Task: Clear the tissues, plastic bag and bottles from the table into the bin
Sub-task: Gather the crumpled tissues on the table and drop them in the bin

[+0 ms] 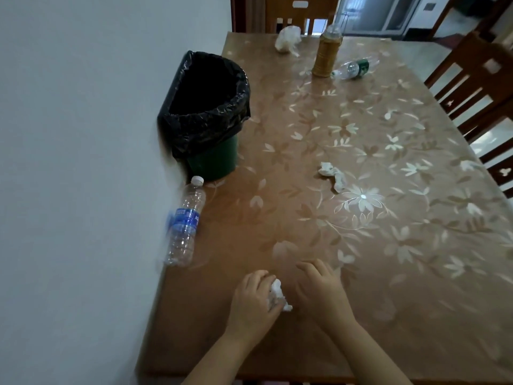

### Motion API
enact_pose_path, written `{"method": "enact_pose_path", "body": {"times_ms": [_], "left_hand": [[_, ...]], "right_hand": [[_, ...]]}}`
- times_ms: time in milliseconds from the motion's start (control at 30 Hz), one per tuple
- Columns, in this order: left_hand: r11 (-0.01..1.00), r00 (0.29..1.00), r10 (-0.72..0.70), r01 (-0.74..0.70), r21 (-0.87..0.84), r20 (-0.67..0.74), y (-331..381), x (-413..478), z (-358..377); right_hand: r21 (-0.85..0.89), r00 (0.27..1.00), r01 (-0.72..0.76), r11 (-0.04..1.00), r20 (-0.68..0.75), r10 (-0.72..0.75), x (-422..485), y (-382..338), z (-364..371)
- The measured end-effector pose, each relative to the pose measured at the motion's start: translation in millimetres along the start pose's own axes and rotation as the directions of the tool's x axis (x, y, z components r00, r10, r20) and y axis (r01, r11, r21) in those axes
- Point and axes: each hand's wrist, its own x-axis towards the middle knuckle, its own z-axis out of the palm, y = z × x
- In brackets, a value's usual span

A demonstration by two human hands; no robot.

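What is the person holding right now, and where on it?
The left hand closes around a crumpled tissue, bunching its middle. The right hand holds nothing.

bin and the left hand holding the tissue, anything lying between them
In the head view, only bare floral tablecloth lies between the bin and the left hand; the blue-label bottle lies off to the left.

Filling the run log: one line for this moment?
left hand: closed on tissue | right hand: flat, empty | bin: upright | bottles: untouched
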Motion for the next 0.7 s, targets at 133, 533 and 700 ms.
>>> {"method": "enact_pose_path", "body": {"times_ms": [133,533,700], "left_hand": [[0.999,0.995,-0.016,0.013,0.033,0.094,-0.4,-4.9,12.1],[0.995,0.986,-0.087,0.093,-0.034,0.143,-5.1,11.2,36.1],[0.983,0.993,-0.109,0.115,-0.144,0.046,5.0,29.2,34.4]], "right_hand": [[-0.018,0.999,-0.033,0.999,0.039,0.034,-17.0,5.6,3.6],[-0.049,0.997,-0.057,0.997,0.048,0.06,-26.5,28.4,1.4],[-0.051,0.998,-0.055,0.997,0.041,0.057,-9.0,45.8,-1.7]]}}
